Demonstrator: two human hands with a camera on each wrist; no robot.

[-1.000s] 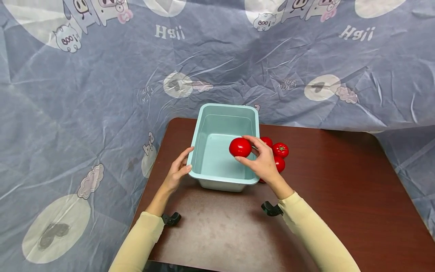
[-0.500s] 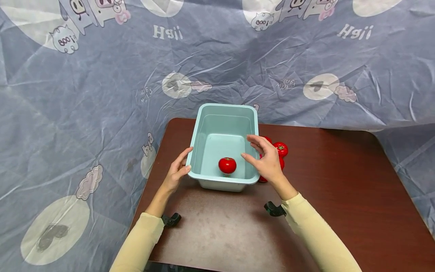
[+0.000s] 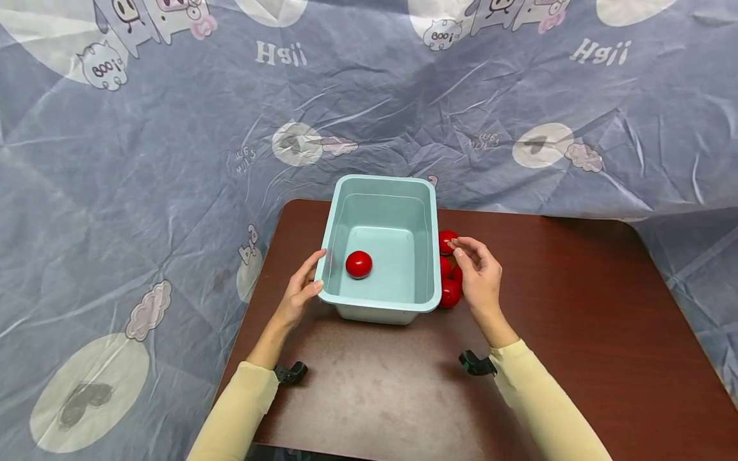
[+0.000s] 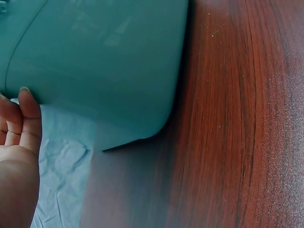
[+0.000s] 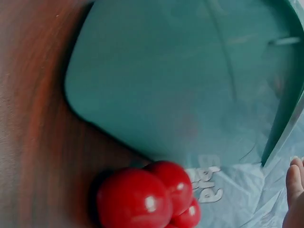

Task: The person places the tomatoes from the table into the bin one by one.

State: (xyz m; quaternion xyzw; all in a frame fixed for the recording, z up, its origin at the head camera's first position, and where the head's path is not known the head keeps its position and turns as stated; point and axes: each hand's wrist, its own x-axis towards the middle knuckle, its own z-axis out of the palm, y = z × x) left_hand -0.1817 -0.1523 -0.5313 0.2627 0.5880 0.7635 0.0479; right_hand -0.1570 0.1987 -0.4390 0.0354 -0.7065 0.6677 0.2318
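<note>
Bin point(image 3: 380, 211), holding one tomato point(image 3: 359, 264), left rim gripped by your left hand point(image 3: 300, 288), more tomatoes point(image 3: 450, 294) just beside its right wall near your half-curled, empty right hand point(image 3: 483, 275), cloth point(image 3: 369, 77) behind it lettered "Haii" and "BOO".

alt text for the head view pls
A tomato lies in a pale blue tub on a brown table. The left hand touches the tub's left side; the right hand is by more tomatoes to the tub's right.

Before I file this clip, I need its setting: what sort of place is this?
Likely a staged tabletop workspace: a wrinkled printed sheet backs a brown table, which bears a bin and tomatoes.
</note>
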